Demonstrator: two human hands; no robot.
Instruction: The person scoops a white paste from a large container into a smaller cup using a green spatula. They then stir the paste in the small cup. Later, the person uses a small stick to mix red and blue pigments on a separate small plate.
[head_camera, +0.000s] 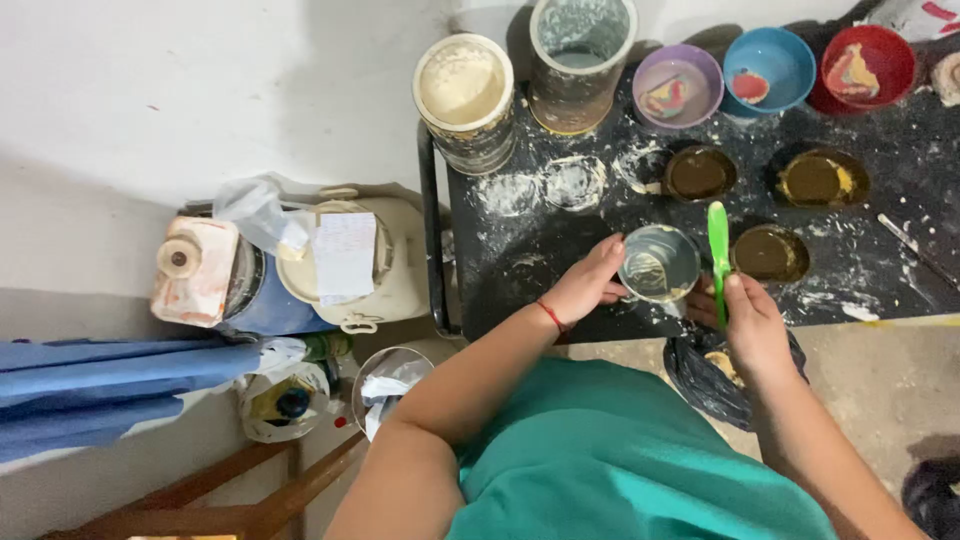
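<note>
The black table (880, 275), dusted white with powder, fills the upper right; its left edge runs down beside a black metal tube, and its near edge lies just in front of the person's hands. Bare room on it is scarce: a strip along the near edge and a patch at the left between the powder rings. Left of the table the floor is crowded with a cream plastic jug (385, 262) capped by a sheet of paper, a blue drum beside it, and blue cloth (110, 385) lower down. A black bag (705, 380) hangs below the table's near edge.

Two tall cylindrical tubs stand at the back, one cream-filled (463, 95), one grey and nearly empty (580, 55). Three coloured bowls (purple, blue, red) (768, 65) line the far edge. Three shallow round moulds with brownish-yellow filling (768, 252) sit in the middle right.

The small clear cup (658, 263) sits at the near edge between both hands. The left hand (585, 285) is curled partway, fingers and thumb wrapped against the cup's left side. The right hand (752, 325) is closed around the lower end of one green spatula (718, 245), which stands upright just right of the cup, its blade above the rim level.
</note>
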